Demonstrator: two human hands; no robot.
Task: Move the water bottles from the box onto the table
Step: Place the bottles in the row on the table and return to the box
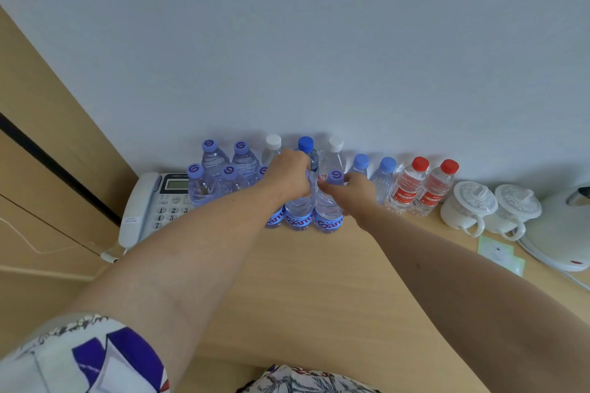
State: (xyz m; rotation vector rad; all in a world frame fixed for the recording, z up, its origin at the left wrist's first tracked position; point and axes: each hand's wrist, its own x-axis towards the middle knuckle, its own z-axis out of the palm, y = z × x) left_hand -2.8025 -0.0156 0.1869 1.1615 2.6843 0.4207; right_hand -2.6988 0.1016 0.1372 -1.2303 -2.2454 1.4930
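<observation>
Water bottles (300, 210) stand upright on the wooden table (306, 290), massed at the far edge against the wall, right of the telephone (150, 201). Left hand (289, 175) curled round the neck of one; right hand (354, 193) curled round the neck of its right neighbour (329, 214). Both touching, long axes vertical. Box not in view. Judgement: both set down, release next
</observation>
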